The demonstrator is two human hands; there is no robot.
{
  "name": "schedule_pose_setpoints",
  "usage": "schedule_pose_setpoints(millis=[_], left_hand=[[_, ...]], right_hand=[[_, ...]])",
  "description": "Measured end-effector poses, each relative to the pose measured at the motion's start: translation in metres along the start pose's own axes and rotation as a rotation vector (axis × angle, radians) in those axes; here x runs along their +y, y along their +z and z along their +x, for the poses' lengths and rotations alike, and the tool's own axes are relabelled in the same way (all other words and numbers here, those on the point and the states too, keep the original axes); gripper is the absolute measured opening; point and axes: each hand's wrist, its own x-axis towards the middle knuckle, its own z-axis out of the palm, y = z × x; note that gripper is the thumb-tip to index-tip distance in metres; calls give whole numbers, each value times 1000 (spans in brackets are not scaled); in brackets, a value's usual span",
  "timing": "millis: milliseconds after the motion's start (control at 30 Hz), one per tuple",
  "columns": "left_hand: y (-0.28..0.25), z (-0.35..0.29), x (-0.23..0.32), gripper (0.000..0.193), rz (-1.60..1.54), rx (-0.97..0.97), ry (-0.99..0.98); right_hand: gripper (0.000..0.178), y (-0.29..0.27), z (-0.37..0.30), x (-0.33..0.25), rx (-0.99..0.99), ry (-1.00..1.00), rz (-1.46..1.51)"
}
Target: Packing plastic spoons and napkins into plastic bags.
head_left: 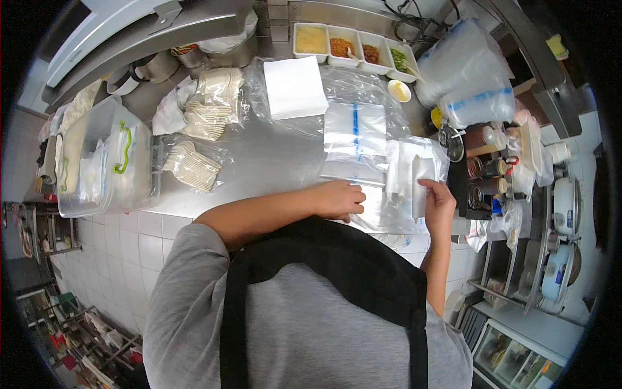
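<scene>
At the counter's near edge, my right hand (pixel 438 200) pinches a narrow folded white paper (pixel 422 185) between thumb and fingers and holds it upright. It is over a clear plastic bag (pixel 400 206) and other white paper pieces (pixel 396 170). My left hand (pixel 339 200) lies at the front edge beside a white sheet (pixel 371 204), its fingers curled inward; whatever they grip is hidden. Just beyond it is a stack of clear bags with a blue stripe (pixel 354 133). A square stack of white napkins (pixel 296 88) rests farther back on crumpled plastic.
Bundled pale cutlery (pixel 192 166) and a clear plastic bin (pixel 107 162) with green handles are on the left. White trays of toppings (pixel 343 47) line the back, near a small yellow-filled cup (pixel 399 91). Jars (pixel 486 168) and large plastic-wrapped packs (pixel 463 68) crowd the right.
</scene>
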Motion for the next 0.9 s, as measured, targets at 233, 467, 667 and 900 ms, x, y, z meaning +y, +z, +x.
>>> schedule_pose_setpoints(millis=[233, 467, 667, 900], left_hand=[[-17, 0, -12, 15, -1048, 441, -635], [-60, -19, 15, 17, -1184, 365, -730], [-79, -29, 22, 17, -846, 467, -784], [-72, -51, 33, 7, -1071, 897, -945]], right_hand=[[17, 8, -13, -4, 15, -147, -28], [14, 48, 18, -38, -197, -223, 255], [19, 66, 24, -47, -101, -403, 131], [31, 37, 4, -72, 45, -241, -76]])
